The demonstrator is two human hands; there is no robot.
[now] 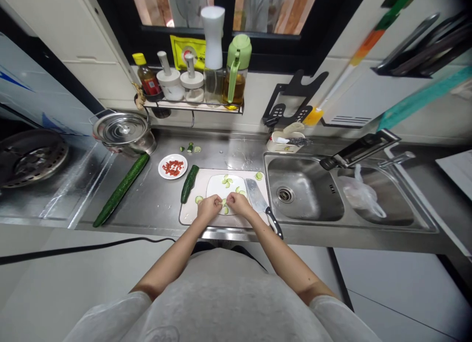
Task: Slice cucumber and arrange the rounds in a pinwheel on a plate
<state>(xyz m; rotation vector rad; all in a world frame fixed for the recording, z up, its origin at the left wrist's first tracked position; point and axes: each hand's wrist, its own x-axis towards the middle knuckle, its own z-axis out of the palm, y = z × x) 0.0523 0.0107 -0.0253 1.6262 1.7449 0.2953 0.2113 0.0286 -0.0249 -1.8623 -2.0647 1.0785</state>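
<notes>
A square white plate (213,184) rests on a pale cutting board (190,216), with several pale green cucumber slices (226,180) grouped near its edges. Over the plate's near part, my left hand (210,207) is closed in a pinch at a cucumber slice (224,202). My right hand (238,204) is pinched too, just right of that slice; what lies between its fingertips is too small to make out. A cleaver (257,195) lies on the board right of the plate, its black handle past the near edge. On the board's left is a cut cucumber piece (189,184).
A small plate of chopped red bits (173,167) and a long whole cucumber (121,189) lie to the left. Behind them stands a lidded steel pot (127,133). The double sink (306,189) is on the right. A bottle rack (191,106) hangs at the back.
</notes>
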